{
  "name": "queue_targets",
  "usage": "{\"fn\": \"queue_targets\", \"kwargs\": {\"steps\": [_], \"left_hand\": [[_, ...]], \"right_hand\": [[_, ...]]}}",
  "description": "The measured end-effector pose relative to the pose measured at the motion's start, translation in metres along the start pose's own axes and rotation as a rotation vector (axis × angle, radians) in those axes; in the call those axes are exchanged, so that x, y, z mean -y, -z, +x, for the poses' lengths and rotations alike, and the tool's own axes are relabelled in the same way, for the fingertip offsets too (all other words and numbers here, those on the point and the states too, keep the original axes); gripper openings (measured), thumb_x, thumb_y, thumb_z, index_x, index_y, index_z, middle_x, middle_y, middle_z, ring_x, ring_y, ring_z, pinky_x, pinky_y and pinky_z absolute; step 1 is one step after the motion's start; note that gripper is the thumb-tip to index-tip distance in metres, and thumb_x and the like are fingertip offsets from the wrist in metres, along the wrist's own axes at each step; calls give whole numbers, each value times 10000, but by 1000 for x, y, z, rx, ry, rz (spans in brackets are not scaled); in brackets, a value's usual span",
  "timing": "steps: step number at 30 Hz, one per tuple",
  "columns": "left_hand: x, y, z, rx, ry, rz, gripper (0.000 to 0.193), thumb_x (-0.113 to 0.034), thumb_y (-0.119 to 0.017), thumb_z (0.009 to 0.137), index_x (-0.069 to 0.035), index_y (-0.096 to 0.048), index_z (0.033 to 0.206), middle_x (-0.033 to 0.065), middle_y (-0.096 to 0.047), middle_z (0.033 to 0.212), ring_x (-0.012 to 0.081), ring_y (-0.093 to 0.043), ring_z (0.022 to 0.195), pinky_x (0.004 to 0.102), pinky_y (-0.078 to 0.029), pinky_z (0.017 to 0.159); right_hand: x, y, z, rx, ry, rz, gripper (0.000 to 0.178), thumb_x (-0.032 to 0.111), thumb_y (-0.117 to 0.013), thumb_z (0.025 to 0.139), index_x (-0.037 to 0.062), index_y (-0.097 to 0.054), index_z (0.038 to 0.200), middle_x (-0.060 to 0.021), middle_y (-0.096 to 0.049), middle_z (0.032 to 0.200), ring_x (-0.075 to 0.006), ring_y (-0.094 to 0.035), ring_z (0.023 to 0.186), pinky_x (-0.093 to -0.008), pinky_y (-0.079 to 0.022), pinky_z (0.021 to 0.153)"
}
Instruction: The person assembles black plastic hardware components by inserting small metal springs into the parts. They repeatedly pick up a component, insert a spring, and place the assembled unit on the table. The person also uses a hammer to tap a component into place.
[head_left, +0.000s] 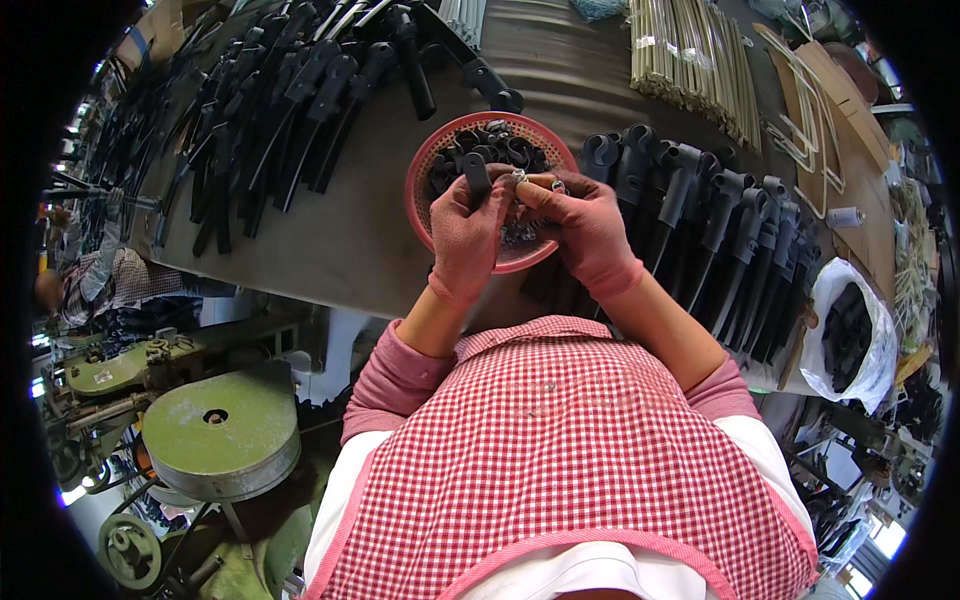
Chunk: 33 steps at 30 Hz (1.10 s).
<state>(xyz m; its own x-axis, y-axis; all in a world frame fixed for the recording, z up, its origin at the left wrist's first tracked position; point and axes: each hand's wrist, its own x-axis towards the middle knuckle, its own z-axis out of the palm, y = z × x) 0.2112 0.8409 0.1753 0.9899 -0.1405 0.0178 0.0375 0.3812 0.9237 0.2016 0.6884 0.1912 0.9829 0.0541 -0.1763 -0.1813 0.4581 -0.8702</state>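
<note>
My left hand, in a pinkish-red glove, is closed on a black plastic clip whose flat, rounded tab sticks up past the thumb. My gloved right hand is closed too, its fingertips meeting the left ones at a small shiny metal piece. Fingers partly cover that piece, so its exact kind is unclear. Both hands are above a red plastic basket. In the basket lie several curved black clips and, nearer me, small clear or shiny bits.
Black tubular parts with rods heap at the left; similar ones line up at the right. Bundled thin rods lie at the back right. A white plastic bag of black pieces stands far right. A green machine is at lower left.
</note>
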Motion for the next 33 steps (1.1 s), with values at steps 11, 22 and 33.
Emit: {"fn": "queue_targets", "kwargs": {"steps": [11, 22, 33], "left_hand": [[24, 41, 29, -93, 186, 5, 275, -215, -449, 1075, -1, -610, 1137, 14, -577, 819, 78, -585, 664, 269, -592, 646], [-5, 32, -3, 204, 155, -69, 139, -90, -463, 1044, -39, -514, 1163, 51, -598, 871, 86, -595, 734, 257, -563, 654], [67, 80, -93, 42, 171, 20, 286, -91, -448, 1052, -7, -507, 1319, 91, -655, 1045, 133, -663, 827, 284, -570, 743]], "right_hand": [[-5, 8, 29, -109, -102, -143, 246, 195, -723, 928, 41, -704, 1118, 5, -692, 912, -20, -557, 686, -153, -432, 536], [6, -1, 12, 146, -91, -322, 214, 93, -731, 906, -7, -685, 1089, -1, -660, 837, -37, -591, 694, -181, -479, 564], [-43, 24, -21, 124, -519, -84, 226, 138, -728, 910, -5, -684, 1079, -26, -664, 847, -84, -617, 712, -189, -481, 555]]}}
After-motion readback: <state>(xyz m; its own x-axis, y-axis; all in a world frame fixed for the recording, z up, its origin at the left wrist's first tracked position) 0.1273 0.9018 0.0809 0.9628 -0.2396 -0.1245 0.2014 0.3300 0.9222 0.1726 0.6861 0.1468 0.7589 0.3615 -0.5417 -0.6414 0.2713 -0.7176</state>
